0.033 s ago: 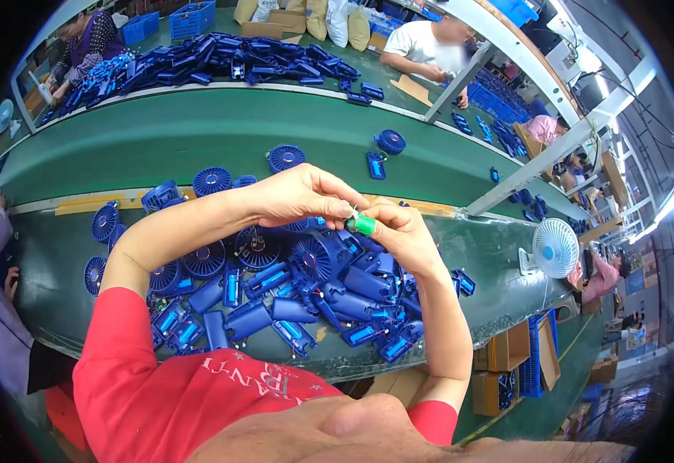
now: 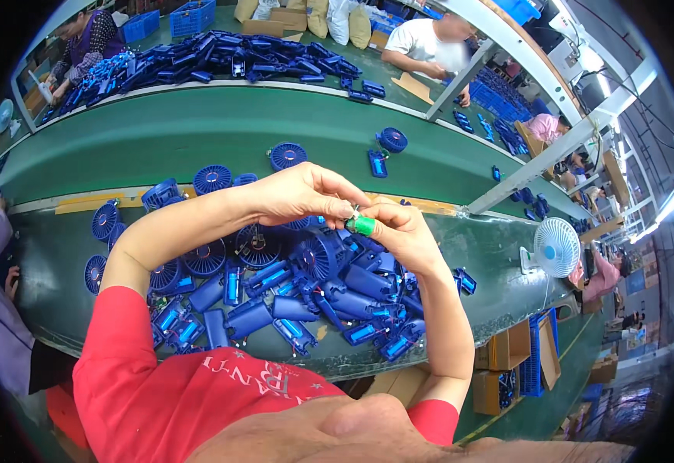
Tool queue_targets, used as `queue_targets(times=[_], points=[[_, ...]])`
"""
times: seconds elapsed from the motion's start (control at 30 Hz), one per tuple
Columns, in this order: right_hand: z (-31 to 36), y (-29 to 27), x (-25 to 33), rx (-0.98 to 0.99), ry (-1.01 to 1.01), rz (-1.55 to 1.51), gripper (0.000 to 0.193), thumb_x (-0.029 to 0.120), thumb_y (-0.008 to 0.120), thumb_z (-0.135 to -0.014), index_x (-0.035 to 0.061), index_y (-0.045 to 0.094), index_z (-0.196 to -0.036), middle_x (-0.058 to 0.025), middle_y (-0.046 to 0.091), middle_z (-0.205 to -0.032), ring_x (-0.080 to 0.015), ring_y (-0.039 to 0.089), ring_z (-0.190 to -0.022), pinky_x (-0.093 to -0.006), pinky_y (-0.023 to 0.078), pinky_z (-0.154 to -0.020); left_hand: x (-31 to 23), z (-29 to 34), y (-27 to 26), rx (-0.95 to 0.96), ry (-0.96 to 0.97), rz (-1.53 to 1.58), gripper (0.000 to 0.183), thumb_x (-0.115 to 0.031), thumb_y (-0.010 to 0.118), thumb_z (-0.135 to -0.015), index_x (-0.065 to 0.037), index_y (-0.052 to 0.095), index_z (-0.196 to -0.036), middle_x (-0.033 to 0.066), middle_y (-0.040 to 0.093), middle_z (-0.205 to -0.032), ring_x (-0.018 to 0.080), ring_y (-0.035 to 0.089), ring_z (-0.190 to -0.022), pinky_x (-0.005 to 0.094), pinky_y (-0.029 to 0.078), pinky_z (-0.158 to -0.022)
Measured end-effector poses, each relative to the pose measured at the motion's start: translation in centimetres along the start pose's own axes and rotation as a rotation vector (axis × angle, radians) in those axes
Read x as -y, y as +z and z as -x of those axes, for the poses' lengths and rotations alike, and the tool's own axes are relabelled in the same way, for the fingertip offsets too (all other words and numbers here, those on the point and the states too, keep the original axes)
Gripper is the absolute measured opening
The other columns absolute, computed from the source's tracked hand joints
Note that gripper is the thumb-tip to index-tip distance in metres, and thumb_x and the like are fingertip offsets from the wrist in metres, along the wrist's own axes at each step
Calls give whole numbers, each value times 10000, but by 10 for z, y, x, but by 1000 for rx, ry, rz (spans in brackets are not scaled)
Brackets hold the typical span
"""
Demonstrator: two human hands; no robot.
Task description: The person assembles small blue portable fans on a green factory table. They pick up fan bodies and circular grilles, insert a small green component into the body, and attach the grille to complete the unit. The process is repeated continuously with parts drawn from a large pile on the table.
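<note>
My left hand (image 2: 304, 194) and my right hand (image 2: 405, 230) meet above a heap of blue fan parts, fingertips pinched together. A tiny pale piece (image 2: 355, 214) shows between them, too small to name. Green tape (image 2: 363, 225) wraps my right thumb. Below my hands lie a round blue fan head (image 2: 315, 257) and blue handle shells (image 2: 249, 319), some with bright blue cells (image 2: 293, 335) and thin wires. More caged fan heads (image 2: 212, 180) stand along the bench's far edge, left of my hands.
Beyond the bench runs a green conveyor belt (image 2: 198, 131) carrying a fan head (image 2: 392, 140) and a handle part (image 2: 377, 163). A white desk fan (image 2: 555, 248) stands at right, near a metal post (image 2: 537, 154). Co-workers sit across the belt and at my left.
</note>
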State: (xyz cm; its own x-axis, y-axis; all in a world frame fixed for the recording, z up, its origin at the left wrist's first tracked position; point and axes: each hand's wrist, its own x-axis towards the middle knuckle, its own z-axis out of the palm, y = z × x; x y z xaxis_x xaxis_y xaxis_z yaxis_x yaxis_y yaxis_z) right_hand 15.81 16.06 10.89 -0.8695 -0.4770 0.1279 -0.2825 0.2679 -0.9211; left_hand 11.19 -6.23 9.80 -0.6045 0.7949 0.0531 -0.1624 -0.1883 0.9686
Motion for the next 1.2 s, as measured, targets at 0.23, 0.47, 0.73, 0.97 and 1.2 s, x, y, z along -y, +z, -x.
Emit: queue_targets(times=[0.23,0.47,0.73,0.97,1.2], points=[[-2,-7,6,92,67,-92,126,131,655,-868,28,681,-937,-3,596,-870,-70,529,-790,-223,423,-701,7,-4,-5,63,-37,153,198,-114,672,-854,-4,601,-1002,68,643,-877,128,621,-756,249,511,-696],[-2,-10,-4,99,31,-120,128,130,657,-867,24,680,-935,6,577,-847,-69,498,-766,-219,408,-678,10,-7,-7,69,-62,136,193,-108,678,-848,-17,600,-999,73,642,-878,136,621,-757,252,511,-690],[-6,-11,-1,72,30,-99,116,125,681,-842,21,692,-890,-6,577,-823,-83,505,-763,-228,408,-683,16,-12,-5,47,-42,154,184,-80,697,-824,-20,588,-960,73,640,-863,140,628,-759,256,529,-693],[-27,-24,-9,8,-4,-66,120,128,683,-836,14,697,-871,-6,601,-836,-84,526,-786,-237,420,-707,5,-30,-17,-20,51,-40,175,-83,698,-824,-27,583,-944,70,639,-842,127,623,-728,255,524,-648],[-86,-74,-47,-285,204,-74,214,207,667,-861,29,698,-975,7,661,-814,-49,546,-728,-212,425,-659,5,-90,-82,-331,222,-693,172,-157,645,-866,-15,636,-962,51,643,-887,111,604,-816,274,494,-737]])
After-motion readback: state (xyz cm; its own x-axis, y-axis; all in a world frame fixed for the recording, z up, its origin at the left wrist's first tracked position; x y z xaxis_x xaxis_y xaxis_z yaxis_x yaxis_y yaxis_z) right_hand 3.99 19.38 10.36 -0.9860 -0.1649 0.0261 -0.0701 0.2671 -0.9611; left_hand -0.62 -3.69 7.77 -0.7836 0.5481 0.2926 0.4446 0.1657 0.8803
